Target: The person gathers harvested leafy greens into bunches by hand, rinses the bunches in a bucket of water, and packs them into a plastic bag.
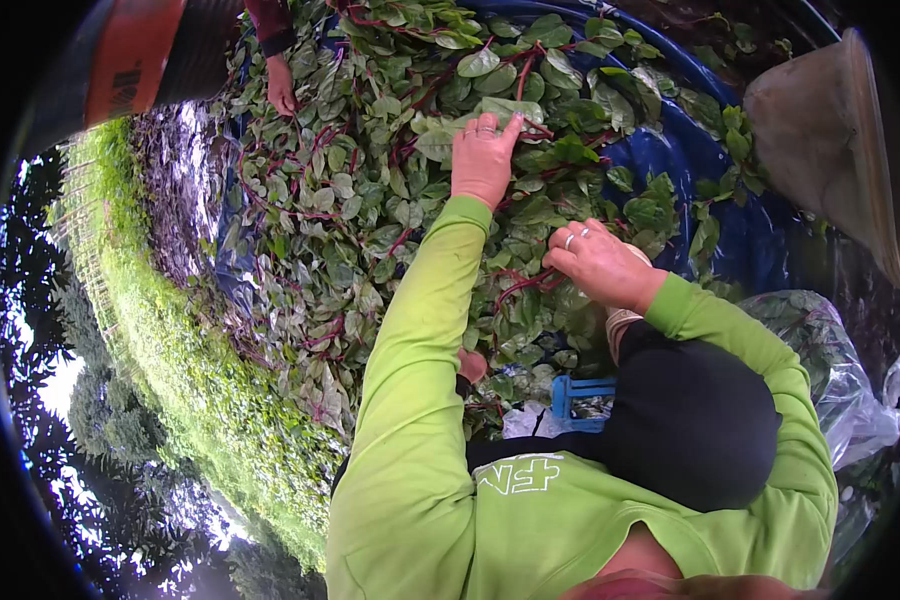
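Note:
A wide heap of red-stemmed Malabar spinach (pixel 370 200) lies in front of me. My left hand (pixel 482 160), with a ring on it, reaches far into the heap. Its fingers and thumb are closed on a leafy sprig, and a red stem (pixel 523 78) rises just beyond them. Nearer my body, my right hand (pixel 605 265) is closed, its fingers curled down over leaves. Thick red stems (pixel 520 287) run up to its thumb side. The palm side of both hands is hidden.
Blue plastic sheeting (pixel 670 160) lies under the heap. At right stand a beige bucket (pixel 815 140) and a clear bag of leaves (pixel 810 350). A blue plastic stool (pixel 562 400) is by my leg. Another person's hand (pixel 281 87) touches leaves at upper left.

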Available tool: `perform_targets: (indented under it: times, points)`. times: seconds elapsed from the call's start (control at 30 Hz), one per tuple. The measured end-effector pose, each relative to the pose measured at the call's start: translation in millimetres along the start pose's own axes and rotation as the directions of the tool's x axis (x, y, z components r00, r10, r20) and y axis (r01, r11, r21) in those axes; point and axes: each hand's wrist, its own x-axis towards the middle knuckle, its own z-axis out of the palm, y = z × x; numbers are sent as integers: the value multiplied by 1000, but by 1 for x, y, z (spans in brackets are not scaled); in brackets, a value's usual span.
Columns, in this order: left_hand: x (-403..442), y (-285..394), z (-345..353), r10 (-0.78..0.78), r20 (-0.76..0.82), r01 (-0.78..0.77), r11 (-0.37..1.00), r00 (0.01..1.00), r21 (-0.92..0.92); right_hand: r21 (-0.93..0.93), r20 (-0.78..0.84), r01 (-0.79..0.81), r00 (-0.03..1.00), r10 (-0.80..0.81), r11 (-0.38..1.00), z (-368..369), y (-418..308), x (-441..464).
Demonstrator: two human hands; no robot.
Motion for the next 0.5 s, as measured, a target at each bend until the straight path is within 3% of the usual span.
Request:
perform_targets:
  times: [0.1,0.2,0.3,0.5]
  points:
    - [-26,27,-21,111,55,-113,993,992,31,-62,-136,0,991,-8,998,-5,4,-1]
    - [-59,49,-22,162,29,-154,973,986,-171,-156,-164,-106,983,80,982,1,10,-6]
    - [-89,71,-6,74,-160,-121,944,984,-307,-189,-147,-172,978,145,967,20,22,-14]
    - [-123,112,-2,-217,-254,127,936,943,-327,-206,-146,-204,974,176,957,38,28,-22]
